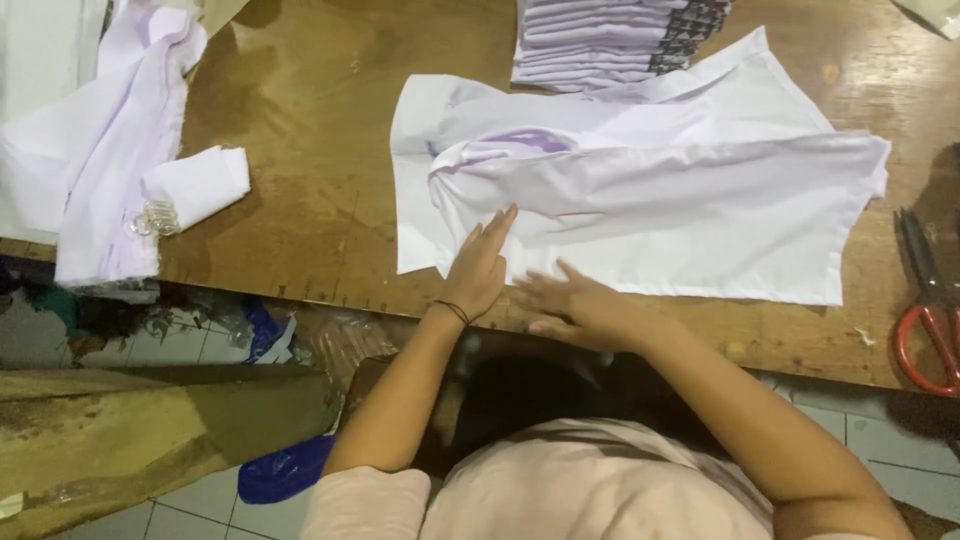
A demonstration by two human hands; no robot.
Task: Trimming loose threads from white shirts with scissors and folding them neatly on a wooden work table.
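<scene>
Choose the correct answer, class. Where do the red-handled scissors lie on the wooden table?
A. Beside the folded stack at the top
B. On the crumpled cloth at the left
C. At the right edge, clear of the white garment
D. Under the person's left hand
C: the red-handled scissors lie on the wooden table at its right edge, apart from the white garment.

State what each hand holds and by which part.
Neither hand grips anything. The left hand lies flat, fingers stretched, on the near edge of the white garment; the right hand rests open on that same edge.
</scene>
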